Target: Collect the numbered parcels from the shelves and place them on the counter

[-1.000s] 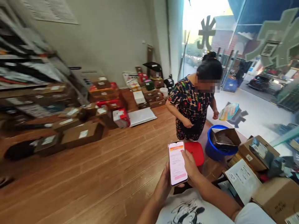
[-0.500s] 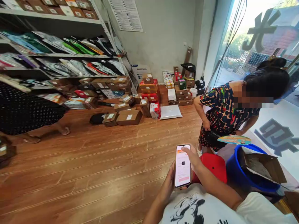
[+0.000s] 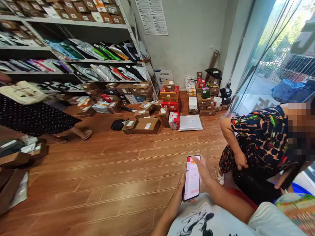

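Observation:
A smartphone (image 3: 192,180) with a lit, mostly white and pink screen is held upright in front of my shirt. My left hand (image 3: 179,193) is wrapped around its lower left side, with fingertips showing past the bottom edge. My right hand (image 3: 203,168) is closed about the upper right side, a digit lying on the top of the screen. The rest of its fingers are partly hidden behind the phone.
Close on my right, a person in a patterned shirt (image 3: 261,137) bends over a black bag. Another person in a dotted black skirt (image 3: 36,114) is at the left. Parcel shelves (image 3: 103,60) line the wall; boxes (image 3: 147,126) sit on the wooden floor (image 3: 123,164).
The view has swung left. The person in the patterned shirt has come closer and bent lower. On the phone, the screen's content has changed, and the dark square in its middle is gone.

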A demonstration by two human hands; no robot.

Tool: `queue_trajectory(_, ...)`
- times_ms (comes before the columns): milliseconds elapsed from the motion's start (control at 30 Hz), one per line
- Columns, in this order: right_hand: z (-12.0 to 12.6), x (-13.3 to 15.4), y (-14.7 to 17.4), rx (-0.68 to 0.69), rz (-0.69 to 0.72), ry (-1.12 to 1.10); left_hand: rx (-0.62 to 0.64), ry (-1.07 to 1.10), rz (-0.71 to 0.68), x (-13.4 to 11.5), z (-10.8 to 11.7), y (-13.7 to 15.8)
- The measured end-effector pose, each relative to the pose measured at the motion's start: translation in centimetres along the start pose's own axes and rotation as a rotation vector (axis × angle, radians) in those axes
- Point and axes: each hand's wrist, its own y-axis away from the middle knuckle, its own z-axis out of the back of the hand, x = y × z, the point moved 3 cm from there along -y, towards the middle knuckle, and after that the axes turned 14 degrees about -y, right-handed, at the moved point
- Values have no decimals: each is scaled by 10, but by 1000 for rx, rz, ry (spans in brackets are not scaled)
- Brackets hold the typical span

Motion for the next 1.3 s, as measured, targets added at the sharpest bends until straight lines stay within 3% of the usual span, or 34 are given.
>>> queue_trajectory(167,-35,-22,-29,77,-69,38,-108,249,-60,-6,35,-18)
queue_trajectory(400,-94,-61,-61,172,-75,128,-86,354,-56,-38,95,-15)
queue_trajectory(600,-151,-107,-71,282,-104,129,-30,333,-37,-82,179,-13)
queue_trajectory(767,-193,-147,-56,413,-55,165,55,245,-69,-125,254,-2)
queue_trajectory(867,-216,-166,-50,439,-55,130,99,137,-63,-142,286,1)
queue_trajectory(1000,-237,-185,-50,381,-32,64,113,55,-41,-152,312,-1)
queue_trajectory(1167,-249,-198,-55,293,-26,71,156,139,-44,-156,329,-3)
queue_trajectory(1300,-261,-201,-56,286,-56,115,87,129,-30,-157,340,-3)
